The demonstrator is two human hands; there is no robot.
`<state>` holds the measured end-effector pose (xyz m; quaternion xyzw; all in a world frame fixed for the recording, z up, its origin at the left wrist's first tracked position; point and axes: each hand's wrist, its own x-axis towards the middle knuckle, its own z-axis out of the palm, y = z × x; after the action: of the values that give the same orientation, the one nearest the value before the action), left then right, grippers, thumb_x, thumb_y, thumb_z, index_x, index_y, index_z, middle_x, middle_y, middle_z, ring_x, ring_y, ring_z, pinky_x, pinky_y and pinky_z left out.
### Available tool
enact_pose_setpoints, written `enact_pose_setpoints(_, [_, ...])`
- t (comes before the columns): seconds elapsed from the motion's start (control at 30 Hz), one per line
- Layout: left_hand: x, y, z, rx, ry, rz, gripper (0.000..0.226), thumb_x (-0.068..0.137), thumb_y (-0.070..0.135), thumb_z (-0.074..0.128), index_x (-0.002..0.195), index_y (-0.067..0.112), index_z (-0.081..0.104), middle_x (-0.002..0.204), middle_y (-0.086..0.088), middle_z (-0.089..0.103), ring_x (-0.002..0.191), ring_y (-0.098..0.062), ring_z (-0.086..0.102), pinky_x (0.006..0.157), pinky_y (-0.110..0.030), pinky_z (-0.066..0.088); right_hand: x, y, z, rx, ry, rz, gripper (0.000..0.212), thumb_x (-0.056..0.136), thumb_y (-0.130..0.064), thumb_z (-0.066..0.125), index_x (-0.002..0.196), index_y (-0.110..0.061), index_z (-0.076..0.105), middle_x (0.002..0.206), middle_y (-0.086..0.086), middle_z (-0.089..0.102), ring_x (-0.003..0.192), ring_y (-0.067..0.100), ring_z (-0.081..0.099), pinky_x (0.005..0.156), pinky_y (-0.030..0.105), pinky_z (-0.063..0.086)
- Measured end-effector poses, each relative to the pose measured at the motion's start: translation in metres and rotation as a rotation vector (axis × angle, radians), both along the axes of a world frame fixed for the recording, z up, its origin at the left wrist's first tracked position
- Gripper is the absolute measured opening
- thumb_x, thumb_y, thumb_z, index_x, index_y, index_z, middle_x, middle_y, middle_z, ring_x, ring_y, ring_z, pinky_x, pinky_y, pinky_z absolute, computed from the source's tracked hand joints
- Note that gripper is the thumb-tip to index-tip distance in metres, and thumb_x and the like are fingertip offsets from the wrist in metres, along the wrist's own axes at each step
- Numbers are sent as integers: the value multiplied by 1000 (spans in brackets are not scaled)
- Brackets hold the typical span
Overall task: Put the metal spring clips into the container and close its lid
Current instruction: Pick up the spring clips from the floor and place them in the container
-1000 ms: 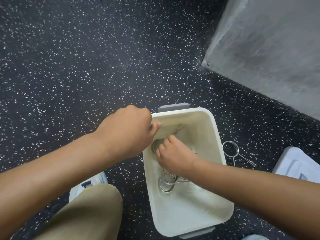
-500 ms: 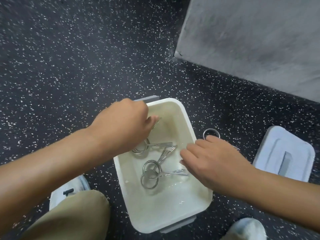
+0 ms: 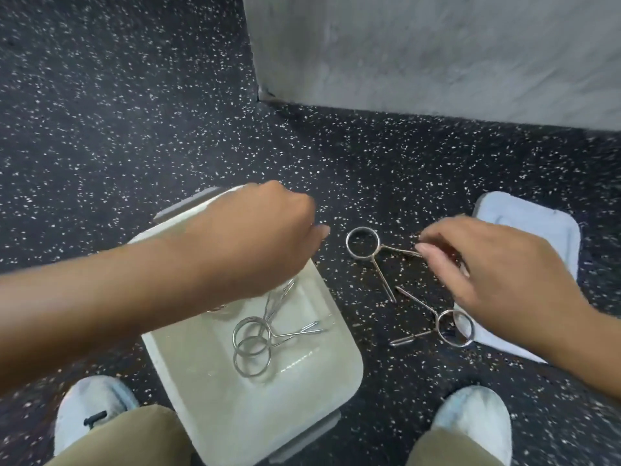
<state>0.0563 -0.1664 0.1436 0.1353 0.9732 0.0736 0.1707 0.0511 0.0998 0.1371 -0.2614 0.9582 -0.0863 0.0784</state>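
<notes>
A white rectangular container (image 3: 322, 371) stands on the speckled floor with several metal spring clips (image 3: 252, 344) lying inside. Two more spring clips lie on the floor to its right: the far clip (image 3: 364, 242) and the near clip (image 3: 453, 327). My left hand (image 3: 268, 237) hovers over the container's far right corner, fingers curled, with nothing visible in it. My right hand (image 3: 497, 264) is over the floor, its fingertips at the handle of the far clip; the grip is not clear. The pale blue lid (image 3: 537, 223) lies further right, partly under my right hand.
A grey concrete block (image 3: 437, 52) rises at the back right. My two white shoes (image 3: 94, 408) (image 3: 473, 418) and tan trouser legs flank the container at the bottom. Dark speckled floor (image 3: 134, 112) stretches to the left and back.
My right hand has left the container and moved right to the clips on the floor. My left hand has shifted right over the container's corner. The view has swung right.
</notes>
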Motion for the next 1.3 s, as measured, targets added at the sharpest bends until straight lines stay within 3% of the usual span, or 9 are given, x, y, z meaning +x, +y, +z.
enact_pose_setpoints(0.17, [-24,23,7,-107,-99,-224,43,101,47,34,78,18,55,64,1,53,54,-16,53,55,-33,48,-13,53,-21,-143,-102,-395,9,97,-35,57,94,-29,63,74,-22,58,63,3,56,62,32,38])
enact_pose_setpoints(0.3, [-42,50,-6,-165,-178,-377,37,103,42,36,85,16,56,69,0,57,58,-15,57,59,-35,55,-3,86,-48,-192,-210,-599,9,97,-31,60,91,-28,65,83,-13,68,67,12,62,68,35,46])
enact_pose_setpoints(0.5, [-52,98,-63,-318,-241,-519,29,98,39,52,111,15,60,101,-5,63,86,-28,66,67,-38,56,20,113,-85,16,-498,-662,11,96,-38,59,98,-28,64,90,-13,69,77,12,61,68,34,47])
enact_pose_setpoints(0.63, [-50,116,-105,-360,-270,-508,25,94,24,60,118,16,59,105,-5,62,83,-26,66,65,-38,57,30,123,-102,152,-576,-656,25,96,-43,59,113,-25,59,95,-9,69,89,21,64,78,39,54])
enact_pose_setpoints(0.73, [-44,121,-124,-380,-256,-498,30,92,16,62,122,13,56,107,-4,60,86,-26,67,59,-35,51,36,124,-107,256,-617,-656,33,96,-51,55,112,-22,56,101,-2,67,91,23,64,78,38,54])
enact_pose_setpoints(0.87, [-41,124,-140,-385,-277,-435,31,92,16,64,121,12,54,103,-3,62,89,-26,67,66,-36,55,40,124,-115,351,-700,-695,49,94,-63,50,82,-16,56,82,1,64,75,22,62,68,35,52])
enact_pose_setpoints(1.0, [-48,124,-143,-364,-248,-369,17,94,17,61,112,17,61,99,-3,65,86,-26,67,59,-35,47,48,123,-126,263,-806,-767,49,89,-62,56,70,-16,54,79,3,71,75,25,67,77,40,57])
enact_pose_setpoints(1.17, [-49,122,-141,-318,-149,-417,6,92,12,58,89,16,61,90,-3,66,73,-26,62,57,-34,42,57,121,-135,189,-822,-784,37,96,-43,54,76,-12,62,57,-2,74,66,16,69,77,39,59])
enact_pose_setpoints(1.3, [-53,113,-134,-107,-183,-355,12,93,15,52,82,15,54,86,-3,60,74,-28,60,61,-38,51,56,120,-136,162,-778,-804,41,100,-41,48,77,-12,64,53,-3,73,67,16,69,78,38,57])
